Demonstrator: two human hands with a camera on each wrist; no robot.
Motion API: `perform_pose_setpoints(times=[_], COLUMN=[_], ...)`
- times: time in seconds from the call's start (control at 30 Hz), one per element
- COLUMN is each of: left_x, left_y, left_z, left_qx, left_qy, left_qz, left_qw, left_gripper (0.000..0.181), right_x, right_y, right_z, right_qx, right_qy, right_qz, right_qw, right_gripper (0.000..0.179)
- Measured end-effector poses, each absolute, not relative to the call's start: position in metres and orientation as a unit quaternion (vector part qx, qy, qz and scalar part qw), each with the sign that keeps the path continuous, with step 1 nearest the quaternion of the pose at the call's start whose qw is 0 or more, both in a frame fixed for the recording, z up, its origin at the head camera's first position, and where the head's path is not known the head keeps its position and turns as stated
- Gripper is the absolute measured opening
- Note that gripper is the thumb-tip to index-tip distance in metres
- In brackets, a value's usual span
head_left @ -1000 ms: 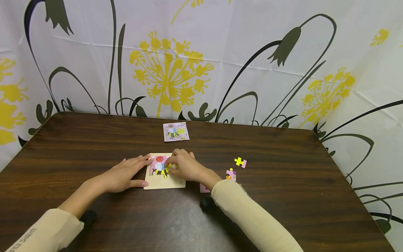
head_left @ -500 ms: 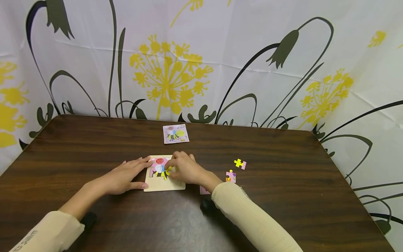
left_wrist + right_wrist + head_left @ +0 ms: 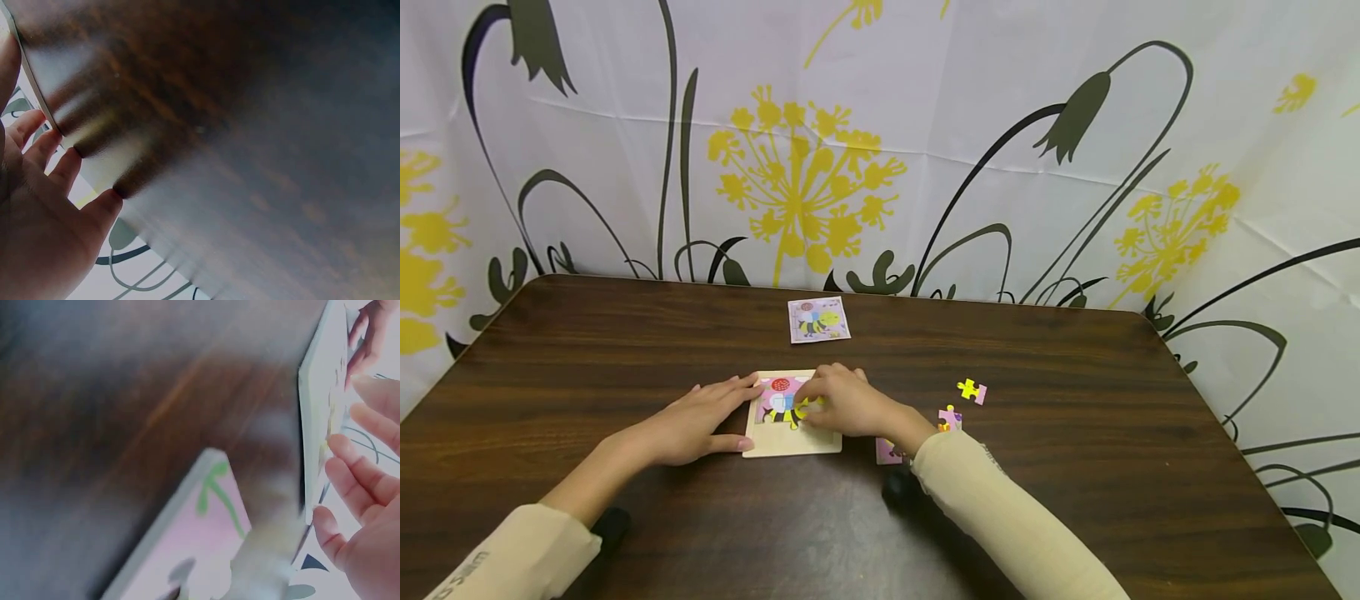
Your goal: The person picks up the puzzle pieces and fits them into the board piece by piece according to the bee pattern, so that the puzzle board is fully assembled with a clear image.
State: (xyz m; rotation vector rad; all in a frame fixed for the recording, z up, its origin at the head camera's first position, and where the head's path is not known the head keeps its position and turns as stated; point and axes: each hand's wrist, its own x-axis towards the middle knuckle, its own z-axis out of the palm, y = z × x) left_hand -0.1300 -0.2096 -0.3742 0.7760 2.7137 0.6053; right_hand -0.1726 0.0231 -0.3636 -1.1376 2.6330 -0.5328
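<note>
A pale wooden puzzle board lies on the table, partly filled with pieces of a bee picture in pink, yellow and black. My left hand rests at its left side with fingers spread, the fingertips touching the frame. Over the board's right part, my right hand bends its thumb and index finger about a yellow puzzle piece, seeming to pinch it in place. The hand hides the board's upper right corner. In the right wrist view the board shows edge-on beside the fingertips.
A bee picture card lies behind the board. Loose pieces sit to the right: a yellow-and-pink one, a pink one, and a pink corner piece by the right wrist. A flowered cloth hangs behind the table.
The right hand shifts very slightly at the same spot on the board, and its forearm moves a little, uncovering more of the pink corner piece. My left hand stays put.
</note>
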Motion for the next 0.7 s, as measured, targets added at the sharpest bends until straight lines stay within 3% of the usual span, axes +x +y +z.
perform_pose_setpoints(times=[0.7], left_x=[-0.130], left_y=[-0.210], left_z=[-0.373], left_qx=[0.263], left_qy=[0.934], left_qz=[0.203], left_qw=[0.132], left_gripper=[0.076], right_x=[-0.191], right_y=[0.099], right_z=[-0.364], right_qx=[-0.355], right_qy=[0.883], right_qz=[-0.289], right_qw=[0.101], right_gripper=[0.024])
